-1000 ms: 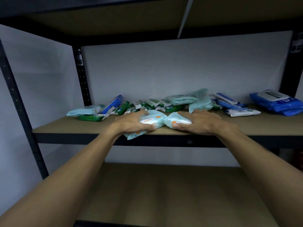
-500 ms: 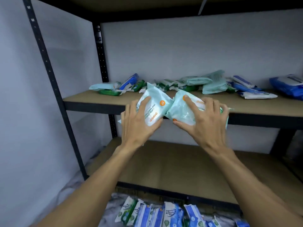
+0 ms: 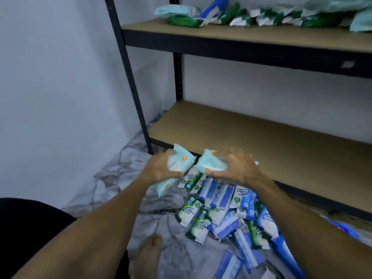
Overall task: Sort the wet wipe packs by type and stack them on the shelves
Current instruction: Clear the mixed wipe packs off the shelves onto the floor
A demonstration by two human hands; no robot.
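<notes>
My left hand (image 3: 161, 168) grips a light teal wipe pack (image 3: 177, 164) with orange dots, tilted on end. My right hand (image 3: 239, 168) holds a second light teal wipe pack (image 3: 209, 164) beside it. Both packs hang in front of the lower shelf (image 3: 261, 137), near its front left corner, above a floor pile of blue and green-white wipe packs (image 3: 225, 210). On the upper shelf (image 3: 241, 37) lie mixed green, teal and blue wipe packs (image 3: 231, 17) in a loose row.
A black shelf post (image 3: 128, 73) stands at the left, close to a white wall. The floor (image 3: 124, 172) is marbled grey. My bare foot (image 3: 150, 256) rests near the pile, and a dark trouser leg fills the bottom left corner.
Both hands lifted the two teal packs off the upper shelf and carried them down to the front of the lower shelf. My view tipped downward toward the floor pile.
</notes>
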